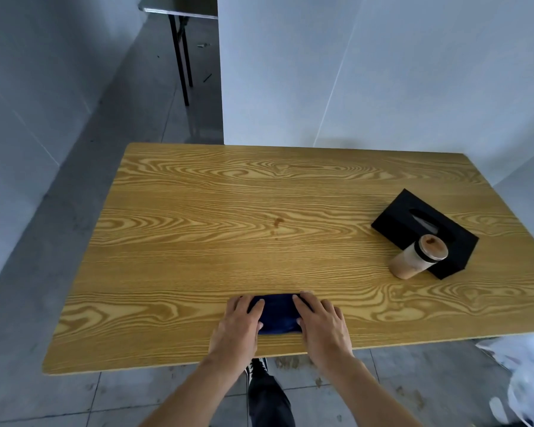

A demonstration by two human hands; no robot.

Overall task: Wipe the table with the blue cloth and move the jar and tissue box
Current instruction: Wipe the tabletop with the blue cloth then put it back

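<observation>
Under both flat palms, the left hand point(236, 326) and right hand point(322, 325) press the blue cloth point(276, 314) without clenching; a sweep far right risks toppling the jar point(418, 257) touching the tissue box point(426, 232).

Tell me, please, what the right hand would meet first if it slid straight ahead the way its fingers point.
Probably nothing: the right hand, resting on the blue cloth, points up and slightly left over bare table. The small brown stain lies roughly along that line.

Both hands cover the blue cloth's point(277, 314) sides; a blurry white thing point(520, 374) at 4 o'clock is cut off
</observation>
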